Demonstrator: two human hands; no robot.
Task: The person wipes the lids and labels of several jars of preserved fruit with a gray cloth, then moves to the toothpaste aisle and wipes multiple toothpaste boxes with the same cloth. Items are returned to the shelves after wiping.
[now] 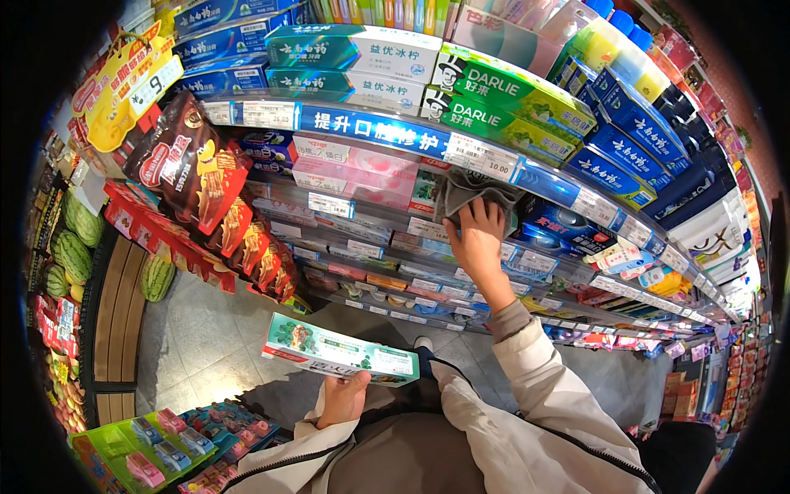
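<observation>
In my left hand is a green and white toothpaste carton, held low in front of my body with the thumb across its long side. My right hand reaches into a shelf and presses a grey cloth with spread fingers. The cloth is bunched between pink toothpaste boxes on the left and dark blue toothpaste boxes on the right. It partly hides the green and red boxes behind it.
Above runs a shelf edge with price tags, below green Darlie boxes. Brown snack bags hang at the left, beneath a yellow price sign. Watermelons lie farther left. A green tray of small toys stands at lower left.
</observation>
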